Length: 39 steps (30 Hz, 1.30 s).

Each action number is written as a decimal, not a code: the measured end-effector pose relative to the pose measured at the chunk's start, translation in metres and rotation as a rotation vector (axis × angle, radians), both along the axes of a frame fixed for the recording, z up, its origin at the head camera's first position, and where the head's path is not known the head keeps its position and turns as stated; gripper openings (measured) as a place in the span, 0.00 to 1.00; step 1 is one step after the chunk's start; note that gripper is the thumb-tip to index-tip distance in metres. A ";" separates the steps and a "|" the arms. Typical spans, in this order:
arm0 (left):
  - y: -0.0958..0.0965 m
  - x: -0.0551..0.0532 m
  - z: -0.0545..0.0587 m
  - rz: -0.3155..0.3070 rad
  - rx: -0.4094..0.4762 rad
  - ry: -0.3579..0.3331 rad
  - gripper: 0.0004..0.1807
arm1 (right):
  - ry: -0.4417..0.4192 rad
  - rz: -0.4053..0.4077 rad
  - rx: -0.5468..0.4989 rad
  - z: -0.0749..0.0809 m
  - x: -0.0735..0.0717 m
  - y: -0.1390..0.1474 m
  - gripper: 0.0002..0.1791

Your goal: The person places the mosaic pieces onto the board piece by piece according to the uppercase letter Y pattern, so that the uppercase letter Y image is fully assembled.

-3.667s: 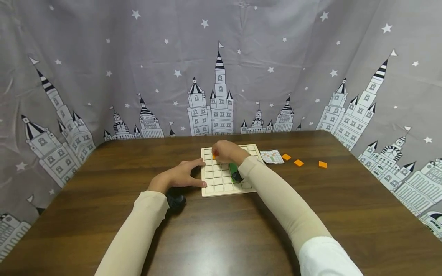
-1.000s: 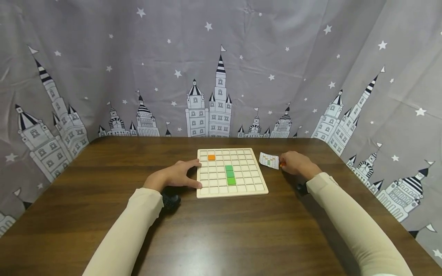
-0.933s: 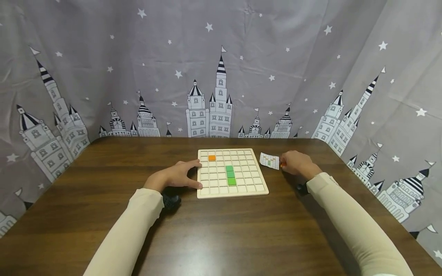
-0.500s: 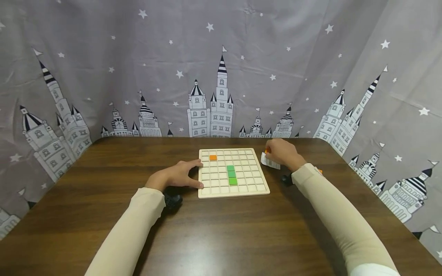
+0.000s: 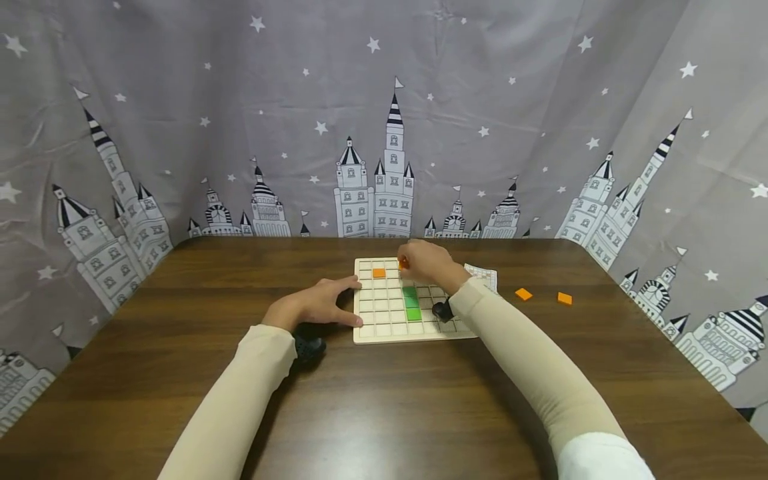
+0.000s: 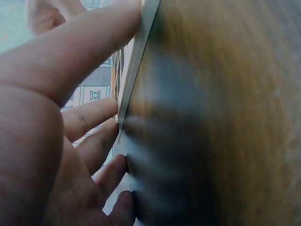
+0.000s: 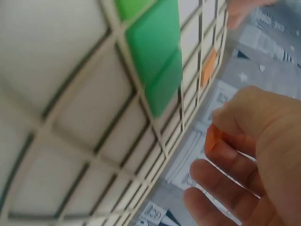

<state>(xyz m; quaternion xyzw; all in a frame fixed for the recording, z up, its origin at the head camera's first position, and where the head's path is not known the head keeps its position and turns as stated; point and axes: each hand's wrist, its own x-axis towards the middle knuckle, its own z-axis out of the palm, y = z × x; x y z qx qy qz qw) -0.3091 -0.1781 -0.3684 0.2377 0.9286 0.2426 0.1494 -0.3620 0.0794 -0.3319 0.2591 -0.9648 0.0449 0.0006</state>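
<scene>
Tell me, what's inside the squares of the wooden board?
In the wooden board sit one orange tile and green tiles. The right hand, pinching another orange piece, covers some squares, so those stay hidden.

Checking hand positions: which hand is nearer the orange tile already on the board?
Right. The right hand hovers just right of the orange tile; the left hand rests at the board's left edge, farther away.

We see an orange tile pinched at our right fingertips, green tiles just below them on the pale wooden grid board, dark brown table, grey star-and-castle curtain.
</scene>
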 end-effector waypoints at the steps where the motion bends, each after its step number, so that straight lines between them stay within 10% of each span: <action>1: 0.001 0.000 0.000 -0.002 -0.001 0.000 0.49 | -0.008 0.014 0.008 -0.001 0.000 -0.003 0.09; 26: -0.001 -0.001 -0.001 -0.001 0.014 0.003 0.49 | -0.098 0.131 0.064 -0.012 0.001 -0.024 0.09; 39: 0.000 0.000 0.000 0.006 0.014 -0.003 0.49 | -0.158 0.043 0.031 -0.011 -0.001 -0.021 0.14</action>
